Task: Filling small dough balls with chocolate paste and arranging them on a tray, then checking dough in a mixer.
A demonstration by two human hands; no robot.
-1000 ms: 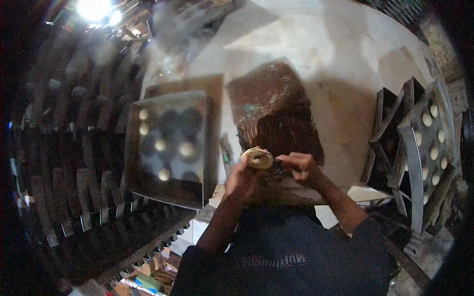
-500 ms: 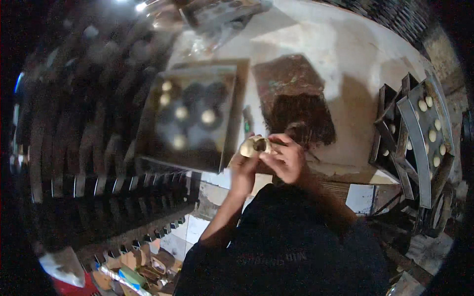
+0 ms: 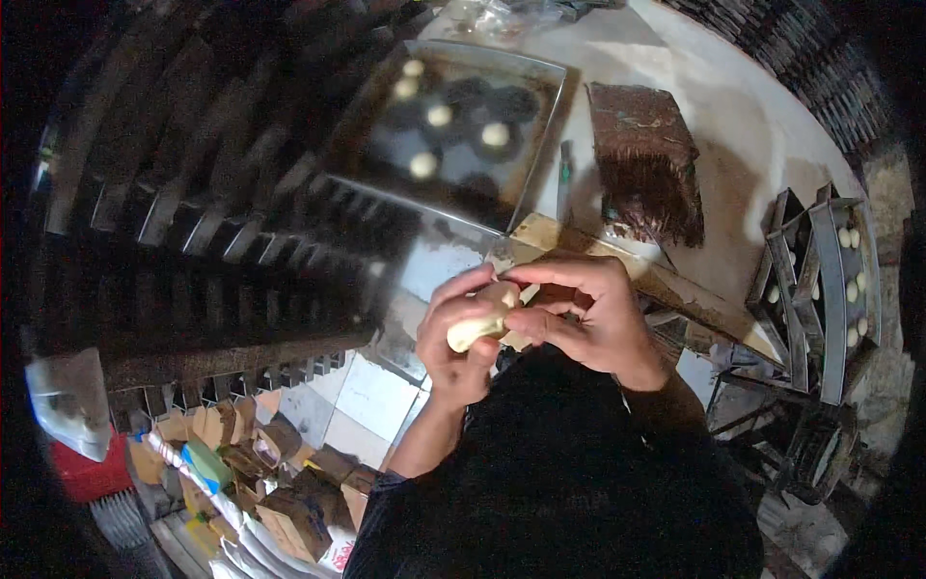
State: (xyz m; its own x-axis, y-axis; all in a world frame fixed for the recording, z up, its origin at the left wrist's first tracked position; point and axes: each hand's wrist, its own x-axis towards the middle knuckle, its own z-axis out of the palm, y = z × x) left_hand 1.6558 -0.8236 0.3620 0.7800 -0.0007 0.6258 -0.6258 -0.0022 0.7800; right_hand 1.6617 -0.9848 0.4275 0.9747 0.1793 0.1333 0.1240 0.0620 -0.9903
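Note:
A pale piece of dough [image 3: 476, 326] is held between my hands in front of my body. My left hand [image 3: 449, 343] cups it, fingers curled over the top and the thumb underneath. My right hand [image 3: 603, 314] pinches the dough's right end between thumb and fingertips. Beyond my hands, a dark brown block of soft-looking paste [image 3: 644, 130] lies on the table, its near face rough and gouged. Left of the block is a thin tool with a green part [image 3: 565, 172]. A shallow metal tray [image 3: 415, 204] farther left bears several pale dough balls [image 3: 496, 134].
On the right, narrow metal trays [image 3: 828, 299] overlap at angles, with several dough balls in them. A dark slatted rack [image 3: 222, 362] fills the left side. Cardboard boxes [image 3: 289, 521] and a red container [image 3: 92, 470] are at lower left. The pale table [image 3: 738, 145] has a wooden front edge.
The view has shifted, so the tray and block sit higher. The dough's dark opening no longer shows; my left fingers now wrap over it while my right hand pinches its end.

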